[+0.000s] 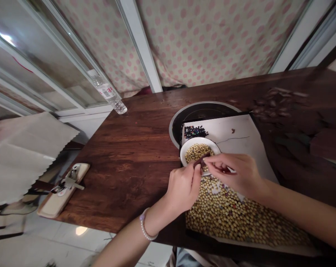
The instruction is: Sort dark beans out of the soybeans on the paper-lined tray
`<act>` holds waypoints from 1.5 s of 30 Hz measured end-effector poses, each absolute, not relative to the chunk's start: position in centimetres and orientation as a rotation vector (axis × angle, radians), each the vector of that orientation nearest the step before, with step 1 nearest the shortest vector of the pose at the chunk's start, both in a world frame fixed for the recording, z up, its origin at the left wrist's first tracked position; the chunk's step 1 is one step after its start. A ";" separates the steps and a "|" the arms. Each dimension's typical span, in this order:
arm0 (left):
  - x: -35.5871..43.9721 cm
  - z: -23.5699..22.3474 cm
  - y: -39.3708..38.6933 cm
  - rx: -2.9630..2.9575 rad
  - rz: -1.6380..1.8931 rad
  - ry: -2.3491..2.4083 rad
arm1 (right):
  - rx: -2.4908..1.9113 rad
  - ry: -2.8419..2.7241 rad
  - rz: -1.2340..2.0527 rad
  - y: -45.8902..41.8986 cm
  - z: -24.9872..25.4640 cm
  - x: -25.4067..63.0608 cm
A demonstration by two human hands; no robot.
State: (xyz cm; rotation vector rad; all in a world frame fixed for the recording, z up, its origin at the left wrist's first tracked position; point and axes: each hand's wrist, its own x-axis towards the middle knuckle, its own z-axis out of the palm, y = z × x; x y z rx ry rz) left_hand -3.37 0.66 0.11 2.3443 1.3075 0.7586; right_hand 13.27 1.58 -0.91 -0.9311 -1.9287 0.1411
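From the head view, the left hand (pixel 183 187) and the right hand (pixel 231 174) are brought together, with a dark brown sliver (pixel 201 160) pinched between their fingers, right above a white bowl (pixel 200 141) of pale soybeans (pixel 197 152). What the sliver is cannot be told from here. Under the hands, a thick spread of beans (pixel 234 215) is laid out on a white sheet (pixel 234 129), and past the hands a small heap of dark beans (pixel 195 131) is kept apart on that sheet. All of this is carried by a wooden desk (pixel 129 167). A light pinch, kept low over the bowl, looks best, so that no beans are knocked out.
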 end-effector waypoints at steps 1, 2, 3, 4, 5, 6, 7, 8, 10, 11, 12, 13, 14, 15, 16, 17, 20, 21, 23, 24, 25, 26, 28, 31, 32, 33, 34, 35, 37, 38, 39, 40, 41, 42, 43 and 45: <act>-3.4 0.1 0.6 2.354 0.760 1.308 | -0.933 -1.924 0.117 1.6 -1.0 13.3; -3.4 0.1 0.6 2.366 0.764 1.309 | -0.927 -1.928 0.101 1.6 -1.1 13.3; -3.4 0.1 0.6 2.376 0.770 1.312 | -0.915 -1.940 0.093 1.6 -1.2 13.4; -3.4 0.1 0.6 2.385 0.772 1.317 | -0.906 -1.952 0.090 1.5 -1.2 13.4; -3.4 0.1 0.6 2.394 0.773 1.322 | -0.902 -1.960 0.088 1.5 -1.3 13.5; -3.4 0.1 0.6 2.401 0.770 1.327 | -0.900 -1.965 0.085 1.5 -1.3 13.6; -3.4 0.1 0.6 2.410 0.766 1.331 | -0.897 -1.978 0.082 1.5 -1.3 13.6; -3.4 0.1 0.5 2.422 0.761 1.333 | -0.890 -2.001 0.079 1.6 -1.3 13.7; -3.4 0.2 0.5 2.442 0.757 1.339 | -0.879 -2.048 0.055 1.6 -1.2 13.8; -3.3 0.2 0.4 2.449 0.754 1.343 | -0.881 -2.062 0.034 1.6 -1.1 13.8; -3.3 0.2 0.4 2.455 0.750 1.345 | -0.886 -2.073 0.018 1.6 -1.1 13.9; -3.3 0.2 0.4 2.462 0.751 1.347 | -0.886 -2.085 0.014 1.6 -1.0 13.8; -3.4 0.2 0.4 2.471 0.754 1.349 | -0.882 -2.102 0.024 1.6 -1.0 13.8; -3.4 0.2 0.3 2.478 0.760 1.353 | -0.876 -2.118 0.044 1.6 -1.0 13.8; -3.4 0.3 0.3 2.480 0.765 1.355 | -0.873 -2.123 0.065 1.6 -1.0 13.8; -3.4 0.2 0.3 2.473 0.770 1.356 | -0.878 -2.111 0.079 1.7 -1.0 13.7; -3.3 0.2 0.4 2.401 0.769 1.362 | -0.960 -1.984 0.160 1.7 -0.9 13.6; -3.3 0.2 0.4 2.369 0.776 1.368 | -1.000 -1.936 0.226 1.6 -0.8 13.5; -3.3 0.2 0.5 2.321 0.796 1.375 | -1.068 -1.860 0.379 1.5 -0.6 13.4; -3.3 0.2 0.5 2.315 0.801 1.366 | -1.082 -1.843 0.441 1.5 -0.5 13.4; -3.3 0.2 0.6 2.320 0.802 1.349 | -1.083 -1.841 0.482 1.4 -0.4 13.4; -3.3 0.2 0.6 2.335 0.799 1.329 | -1.078 -1.845 0.502 1.4 -0.4 13.4; -3.3 0.2 0.6 2.367 0.796 1.293 | -1.079 -1.839 0.501 1.3 -0.4 13.4; -3.3 0.3 0.5 2.396 0.802 1.266 | -1.079 -1.825 0.491 1.4 -0.6 13.4; -3.4 0.2 0.5 2.401 0.802 1.260 | -1.077 -1.828 0.495 1.4 -0.6 13.4; -3.4 0.2 0.5 2.402 0.801 1.254 | -1.081 -1.827 0.498 1.5 -0.6 13.4; -3.4 0.2 0.5 2.399 0.801 1.248 | -1.089 -1.820 0.500 1.5 -0.6 13.4; -3.4 0.2 0.5 2.392 0.803 1.242 | -1.101 -1.810 0.502 1.5 -0.6 13.4; -3.4 0.1 0.6 2.370 0.811 1.234 | -1.103 -1.802 0.515 1.4 -0.4 13.3; -3.5 0.1 0.6 2.357 0.820 1.232 | -1.096 -1.803 0.532 1.4 -0.3 13.3; -3.5 0.1 0.6 2.344 0.834 1.230 | -1.087 -1.800 0.554 1.4 -0.2 13.3; -3.5 0.1 0.6 2.331 0.853 1.227 | -1.082 -1.786 0.573 1.5 -0.1 13.4; -3.5 0.2 0.5 2.316 0.873 1.220 | -1.081 -1.759 0.584 1.6 0.0 13.4; -3.5 0.2 0.5 2.300 0.893 1.212 | -1.079 -1.729 0.586 1.8 0.0 13.5; -3.5 0.2 0.5 2.281 0.913 1.206 | -1.072 -1.699 0.574 2.0 0.1 13.6; -3.5 0.2 0.6 2.236 0.944 1.203 | -1.028 -1.653 0.547 2.5 0.1 13.7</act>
